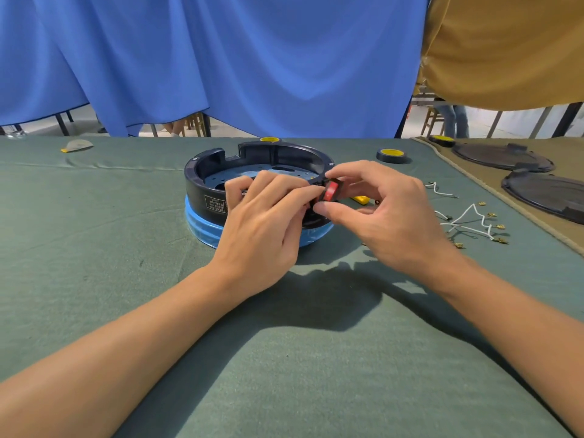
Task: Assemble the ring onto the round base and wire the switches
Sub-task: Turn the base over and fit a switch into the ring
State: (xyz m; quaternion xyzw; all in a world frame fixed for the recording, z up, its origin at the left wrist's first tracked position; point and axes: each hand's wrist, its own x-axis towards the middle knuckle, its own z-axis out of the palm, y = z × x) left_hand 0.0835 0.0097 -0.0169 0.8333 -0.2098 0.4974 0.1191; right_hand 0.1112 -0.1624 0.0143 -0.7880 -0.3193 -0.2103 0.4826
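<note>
A blue curtain (221,58) hangs along the far side of a table under green cloth (94,279). At the middle of the table the dark ring (202,184) sits on the blue round base (202,222). The left hand (262,222) grips the ring's near wall, its fingers curled over the rim. The right hand (388,213) pinches a red switch (330,190) between thumb and forefinger, holding it against the ring's near-right wall. Two dark round covers (502,156) lie at the far right. White wires (467,221) with brass terminals lie loose on the cloth, right of the hands.
</note>
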